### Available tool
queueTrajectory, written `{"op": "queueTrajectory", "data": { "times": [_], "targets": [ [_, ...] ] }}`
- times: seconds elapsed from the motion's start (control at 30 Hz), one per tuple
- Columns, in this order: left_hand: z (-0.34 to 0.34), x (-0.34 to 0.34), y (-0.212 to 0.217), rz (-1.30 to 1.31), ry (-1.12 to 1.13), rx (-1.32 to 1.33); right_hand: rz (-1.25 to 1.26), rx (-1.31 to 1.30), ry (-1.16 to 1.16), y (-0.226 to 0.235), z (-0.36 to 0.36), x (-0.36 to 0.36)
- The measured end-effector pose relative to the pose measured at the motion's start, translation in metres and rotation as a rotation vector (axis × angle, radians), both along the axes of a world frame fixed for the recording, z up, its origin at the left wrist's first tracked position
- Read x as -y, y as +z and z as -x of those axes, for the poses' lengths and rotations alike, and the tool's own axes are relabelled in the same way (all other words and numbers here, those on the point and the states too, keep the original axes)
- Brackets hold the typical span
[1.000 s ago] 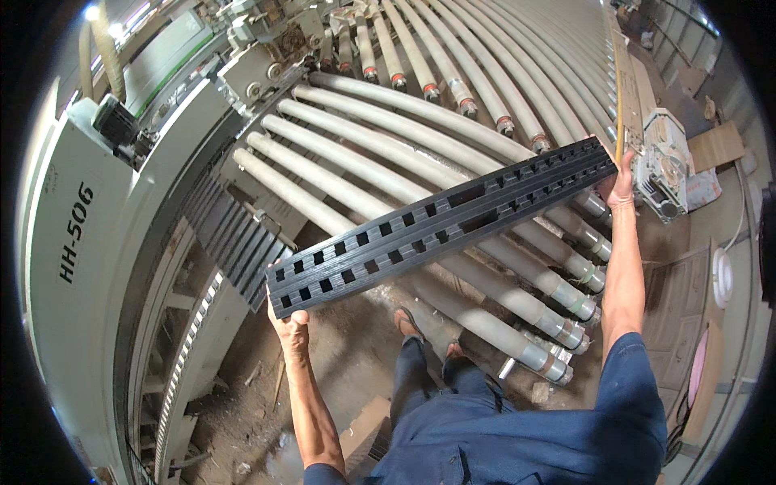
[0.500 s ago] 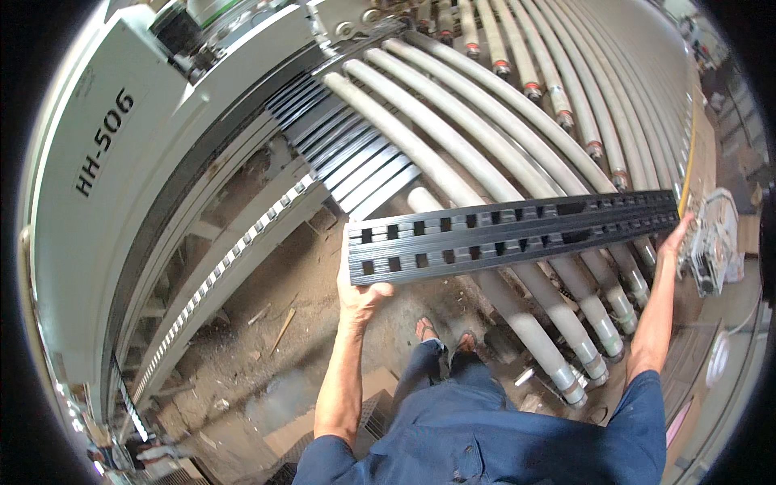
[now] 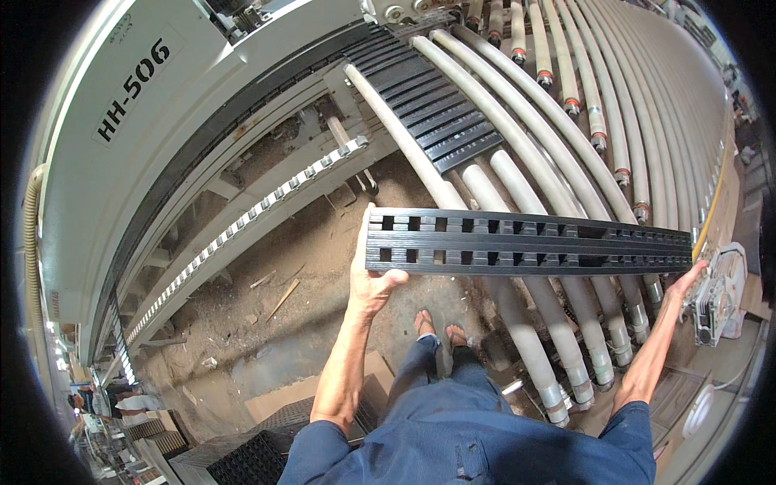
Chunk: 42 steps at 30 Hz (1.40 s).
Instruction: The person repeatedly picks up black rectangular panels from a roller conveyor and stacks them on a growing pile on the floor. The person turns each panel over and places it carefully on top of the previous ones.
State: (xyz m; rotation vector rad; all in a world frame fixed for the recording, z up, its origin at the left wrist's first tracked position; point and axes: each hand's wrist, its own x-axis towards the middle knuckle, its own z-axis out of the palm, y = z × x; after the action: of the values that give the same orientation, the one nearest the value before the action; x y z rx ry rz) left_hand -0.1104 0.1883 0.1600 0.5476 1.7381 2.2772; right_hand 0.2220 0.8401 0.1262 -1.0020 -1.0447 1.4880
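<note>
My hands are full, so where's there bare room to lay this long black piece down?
The floor left of your feet looks mostly open, bordered by the toothed rail and brown board, though scraps litter it. It's crowded to the right: rollers, some bearing black slats, pass below the long black piece. Black stacks crowd your left sleeve.

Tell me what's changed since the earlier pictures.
The black slotted bar has swung from slanting up rightward to nearly level in the picture. The row of black strips has moved away from the machine, out over the pale rollers. Left hand and right hand still hold the bar's ends.
</note>
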Motion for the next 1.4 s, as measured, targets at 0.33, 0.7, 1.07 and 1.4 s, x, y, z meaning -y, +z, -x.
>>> {"op": "queueTrajectory", "data": {
  "times": [0.33, 0.7, 1.07, 1.4],
  "targets": [
    [-0.008, -0.005, 0.000, 0.178, 0.232, -0.038, -0.430, 0.191, -0.257, -0.024, 0.007, 0.008],
    [-0.003, 0.021, -0.034, 0.249, 0.282, -0.148, -0.077, -0.269, 0.027, -0.038, 0.014, 0.014],
    [0.023, 0.050, -0.083, 0.079, 0.166, 0.022, 0.067, -0.247, 0.290, -0.024, 0.008, 0.019],
    [0.065, -0.010, -0.120, 0.429, 0.224, -0.458, 0.094, -0.135, 0.236, 0.028, -0.005, 0.038]
  ]
}}
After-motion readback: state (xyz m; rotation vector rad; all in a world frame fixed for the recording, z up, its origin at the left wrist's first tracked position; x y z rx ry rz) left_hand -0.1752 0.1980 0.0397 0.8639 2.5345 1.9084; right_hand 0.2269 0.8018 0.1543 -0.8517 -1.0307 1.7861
